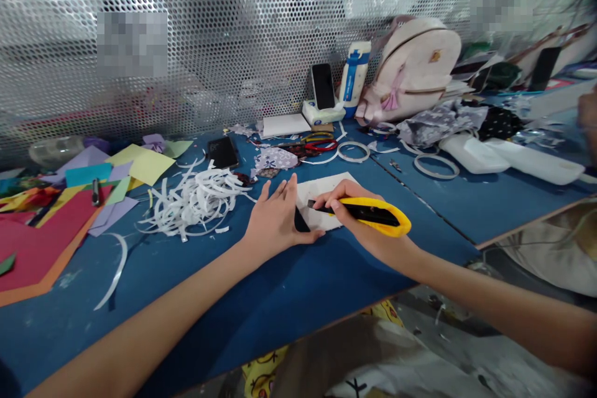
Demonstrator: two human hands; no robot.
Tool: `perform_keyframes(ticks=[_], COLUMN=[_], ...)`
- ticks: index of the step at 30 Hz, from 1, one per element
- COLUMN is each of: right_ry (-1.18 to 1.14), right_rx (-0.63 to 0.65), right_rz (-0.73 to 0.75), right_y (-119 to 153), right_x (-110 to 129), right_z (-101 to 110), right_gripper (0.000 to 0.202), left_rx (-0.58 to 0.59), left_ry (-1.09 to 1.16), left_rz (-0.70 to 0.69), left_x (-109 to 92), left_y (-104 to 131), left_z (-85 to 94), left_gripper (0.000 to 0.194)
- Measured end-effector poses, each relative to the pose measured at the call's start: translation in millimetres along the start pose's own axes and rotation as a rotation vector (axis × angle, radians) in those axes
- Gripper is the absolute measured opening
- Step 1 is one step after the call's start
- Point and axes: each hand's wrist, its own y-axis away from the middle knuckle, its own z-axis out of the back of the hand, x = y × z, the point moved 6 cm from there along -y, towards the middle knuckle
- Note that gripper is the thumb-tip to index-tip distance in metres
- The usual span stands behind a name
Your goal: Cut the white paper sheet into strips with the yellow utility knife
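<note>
My right hand [347, 196] grips a yellow and black utility knife [380, 214], its tip pointing left over a white board [321, 185]. Whether the blade touches the board I cannot tell. On the board's left side rests my left hand [280, 214], fingers stretched and thumb reaching right along the near edge. A dark triangular patch shows between that hand and the board. Just left of the left hand lies a heap of curled white strips [198, 199].
Coloured paper sheets [51, 242] cover the table's left. Behind the board are red-handled scissors [321, 143], a patterned fabric piece [275, 160] and a dark phone [222, 153]. A bottle [355, 78] and backpack [413, 68] stand by the perforated metal wall. White rolls [436, 166] lie right.
</note>
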Motion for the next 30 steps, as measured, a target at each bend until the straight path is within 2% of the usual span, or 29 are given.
perform_keyframes(ticks=[15,30], right_ry=[-0.019,-0.004], right_rx=[-0.026,-0.045], right_rz=[-0.079,-0.064], right_y=[13.3,25.5], right_x=[-4.2,-0.2], right_z=[5.0,10.2], right_gripper=[0.016,0.016], left_rx=[0.007,0.038], left_ry=[-0.025,-0.009], left_rz=[0.008,0.03], left_x=[0.0,1.2], left_y=[-1.2,-3.5], left_z=[-2.4,-3.3], left_gripper=[0.12,0.12])
